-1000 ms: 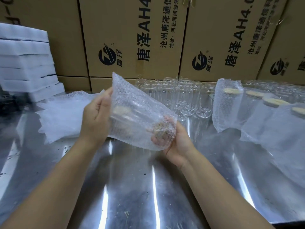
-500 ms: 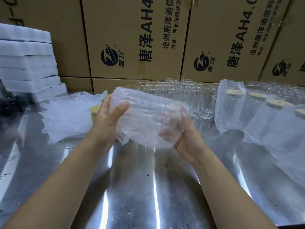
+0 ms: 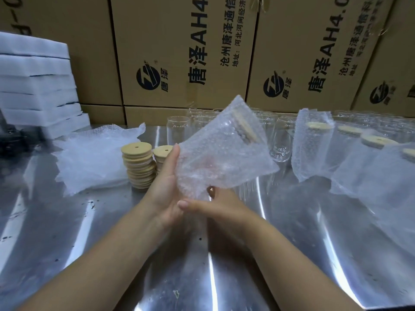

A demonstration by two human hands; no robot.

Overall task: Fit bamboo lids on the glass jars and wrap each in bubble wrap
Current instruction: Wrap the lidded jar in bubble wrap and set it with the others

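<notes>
Past the heap of bubble bags [image 3: 94, 158] and the stacked bamboo lids [image 3: 138, 167], the left hand [image 3: 166, 187] cradles the wrapped jar [image 3: 222, 158] above the steel table [image 3: 101, 243], lid end tilted up to the right. Its thumb lies along the side, its fingers a pink blur behind. The right hand [image 3: 220, 209] nips the wrap's loose bottom. I'd judge this the closing fold: tuck it flat, then stand it with the wrapped row [image 3: 314, 149]. The glass itself barely shows.
</notes>
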